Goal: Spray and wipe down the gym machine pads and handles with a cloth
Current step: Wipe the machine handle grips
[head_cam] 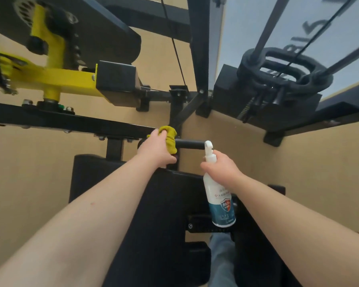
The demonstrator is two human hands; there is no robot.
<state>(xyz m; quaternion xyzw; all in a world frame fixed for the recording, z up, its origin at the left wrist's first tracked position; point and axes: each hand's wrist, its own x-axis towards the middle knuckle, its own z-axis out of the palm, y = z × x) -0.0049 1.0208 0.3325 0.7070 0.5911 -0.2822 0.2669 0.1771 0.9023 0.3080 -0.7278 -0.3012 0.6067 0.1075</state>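
Left hand (157, 149) grips a yellow cloth (169, 136), bunched round the left part of a short black handle (190, 144). Right hand (221, 168) holds a white spray bottle (221, 204) by the neck with the fingers curled round it. The bottle is slightly tilted and its nozzle is just beside the handle's right end. The handle sits just past the far edge of a black pad (164, 204), and both forearms reach across that pad.

Around:
- A black frame beam (71, 121) runs in from the left, ending near the cloth.
- Above it is a yellow machine arm (56, 79) with a black block (116, 79) at its right end.
- A black upright post (197, 48) rises behind the handle, with a thin cable (177, 50) just left of it.
- At right is a weight stack (278, 79) with guide rods, and a pale panel (257, 21) stands by it.
- The tan floor (309, 162) shows on both sides.
- A jeans leg (222, 257) is at the bottom, beside the pad.

Hidden or unclear:
- The cloth and left hand cover the handle's left end, and the left fingertips are out of sight under the cloth.
- The right hand hides the bottle's trigger, so I cannot tell if it is pressed.
- The bottle's label text is too small to read apart from "99.9".
- The panel lettering is blurred.
- The yellow machine arm is motion-blurred and cut off at the left edge.
- The near end of the pad is cut off by the bottom edge.
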